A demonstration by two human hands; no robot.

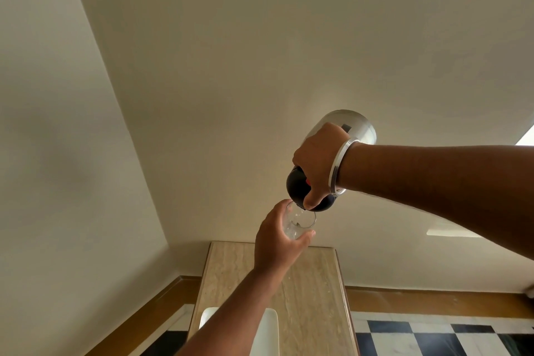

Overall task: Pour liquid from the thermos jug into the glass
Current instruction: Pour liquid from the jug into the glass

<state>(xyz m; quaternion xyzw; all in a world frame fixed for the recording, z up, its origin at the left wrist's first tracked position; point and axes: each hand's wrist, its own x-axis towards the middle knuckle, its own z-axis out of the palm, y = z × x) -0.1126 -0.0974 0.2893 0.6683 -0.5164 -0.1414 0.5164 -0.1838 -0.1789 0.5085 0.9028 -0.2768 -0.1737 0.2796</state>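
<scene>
My right hand [318, 165] grips the handle of a steel thermos jug [357, 126] with a black top [296, 186]. The jug is tipped steeply, top downward, its spout just above the rim of a clear glass [299, 221]. My left hand [277, 243] holds the glass from below and the left, raised above the table. The glass is tilted a little toward the jug. I cannot make out a stream of liquid. A silver bangle [339, 165] sits on my right wrist.
A narrow beige stone-topped table [315, 292] stands against the cream wall. A white rectangular plate [268, 332] lies at its near end, partly hidden by my left forearm. Black and white checkered floor [433, 338] lies to the right, with a wooden skirting along the wall.
</scene>
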